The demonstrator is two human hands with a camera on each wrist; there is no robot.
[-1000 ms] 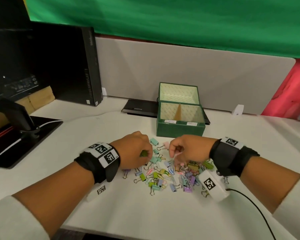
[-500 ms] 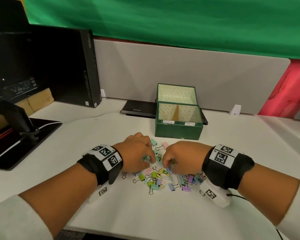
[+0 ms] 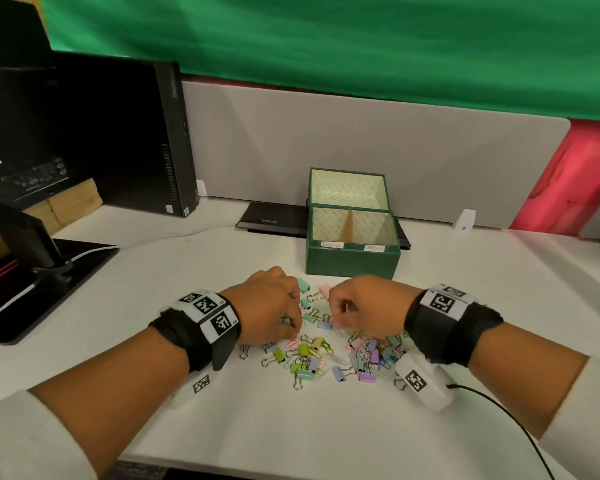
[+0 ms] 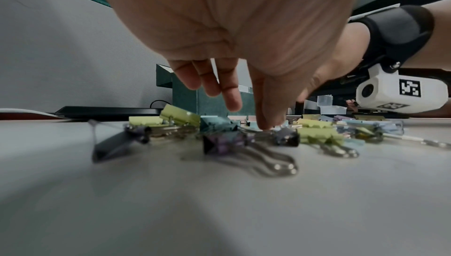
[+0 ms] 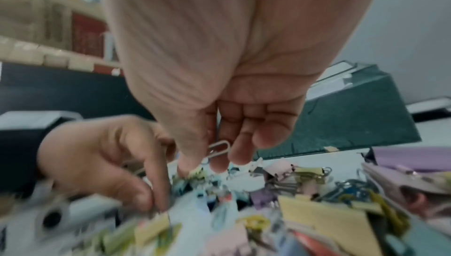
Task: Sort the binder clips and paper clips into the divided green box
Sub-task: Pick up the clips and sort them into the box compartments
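Left hand [image 3: 267, 308] low over the pile of clips [image 3: 329, 355] at lower centre of the head view, fingertips [image 4: 264, 123] reaching down among them, pinch uncertain. Right hand [image 3: 364, 306] beside it, pinching a silver paper clip [image 5: 218, 149]. Green box [image 3: 352, 259] open on the tabletop [image 3: 291, 427] just above, both compartments bare.

A white matte desk [image 3: 291, 427] fills the foreground. At twelve o'clock a grey felt partition panel [image 3: 361, 150] backs it, under a green cloth backdrop [image 3: 326, 39]. At ten o'clock stands a black upright computer tower [image 3: 118, 133]; at two o'clock, a red wall section [image 3: 568, 174].
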